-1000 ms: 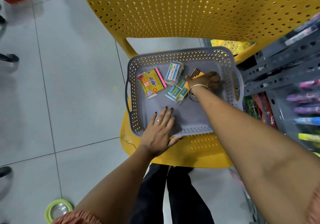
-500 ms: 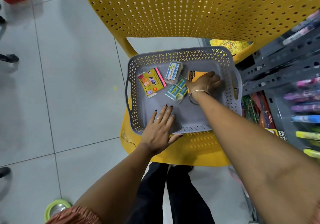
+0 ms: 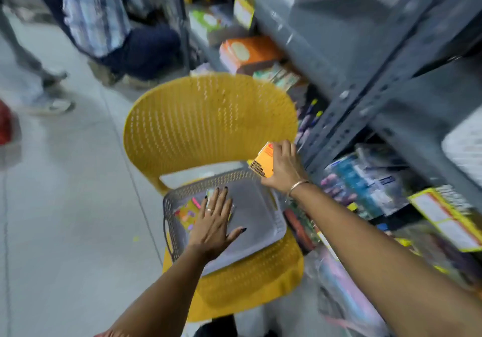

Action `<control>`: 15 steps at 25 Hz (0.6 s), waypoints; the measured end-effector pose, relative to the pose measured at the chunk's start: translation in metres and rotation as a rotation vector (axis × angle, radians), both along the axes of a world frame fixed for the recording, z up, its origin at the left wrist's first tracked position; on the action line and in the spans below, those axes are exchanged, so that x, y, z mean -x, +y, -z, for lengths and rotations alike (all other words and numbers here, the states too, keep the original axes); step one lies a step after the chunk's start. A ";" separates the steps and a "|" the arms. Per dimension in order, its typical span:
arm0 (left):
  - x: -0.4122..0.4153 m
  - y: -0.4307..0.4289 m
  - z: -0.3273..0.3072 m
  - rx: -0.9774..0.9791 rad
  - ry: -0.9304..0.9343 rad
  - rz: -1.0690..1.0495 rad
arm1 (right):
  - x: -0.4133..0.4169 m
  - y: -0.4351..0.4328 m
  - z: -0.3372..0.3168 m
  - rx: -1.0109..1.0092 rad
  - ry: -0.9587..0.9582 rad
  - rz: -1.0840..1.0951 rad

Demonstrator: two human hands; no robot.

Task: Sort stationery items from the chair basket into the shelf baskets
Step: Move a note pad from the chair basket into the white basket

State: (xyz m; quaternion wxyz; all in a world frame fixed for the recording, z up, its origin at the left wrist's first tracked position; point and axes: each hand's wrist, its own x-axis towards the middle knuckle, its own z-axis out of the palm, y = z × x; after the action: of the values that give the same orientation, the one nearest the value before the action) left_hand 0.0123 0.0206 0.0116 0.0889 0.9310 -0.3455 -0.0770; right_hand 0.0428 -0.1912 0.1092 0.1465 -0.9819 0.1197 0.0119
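Chair [image 3: 208, 117]: one, yellow and perforated, my landmark; it stands just left of the grey metal shelf [image 3: 365, 94].
Basket [image 3: 260, 214]: one, grey with latticed walls, sitting on the chair's seat.
My right hand [image 3: 283, 166]: raised above the basket's far right corner, in front of the chair's backrest edge, a bangle on the wrist.
Right grip: closed around one orange pack [image 3: 263, 163], fingers over its top and thumb below; the pack is tilted and clear of the basket.
My left hand [image 3: 212, 222]: palm down inside the basket, fingers spread flat, a ring on one finger.
Left grip: wide, holding nothing that I can see; it lies over the items in the basket's left half.
Items left in the basket: one yellow pack with pink edging [image 3: 187, 212] shows beside my left fingers; one small pale item peeks past my fingertips; anything more is hidden under my palm or blurred, so I cannot count it.
Shelf goods: right of the chair, blurred packets and pens crowd the lower levels; one orange box [image 3: 247, 52] sits behind the chair's back. I cannot count the rest.
People: at least two sets of legs stand on the floor behind the chair, to its left.
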 end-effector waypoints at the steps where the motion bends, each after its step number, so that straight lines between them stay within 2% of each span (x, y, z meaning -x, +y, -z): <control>1: -0.006 -0.010 -0.019 0.023 -0.043 0.035 | 0.005 -0.010 -0.028 0.033 -0.020 0.000; 8: -0.002 -0.148 -0.169 0.244 -0.298 0.290 | 0.101 -0.103 -0.218 0.258 -0.225 0.121; 12: 0.045 -0.220 -0.230 0.329 -0.393 0.436 | 0.188 -0.157 -0.277 0.326 -0.265 0.291; 15: 0.103 -0.272 -0.261 0.383 -0.419 0.568 | 0.270 -0.196 -0.295 0.334 -0.214 0.441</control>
State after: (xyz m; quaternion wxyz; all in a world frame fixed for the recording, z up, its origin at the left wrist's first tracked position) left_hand -0.0907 -0.2517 0.2725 0.1636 0.7608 -0.6076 0.1589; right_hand -0.2267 -0.3870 0.4042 -0.0060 -0.9383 0.3144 -0.1439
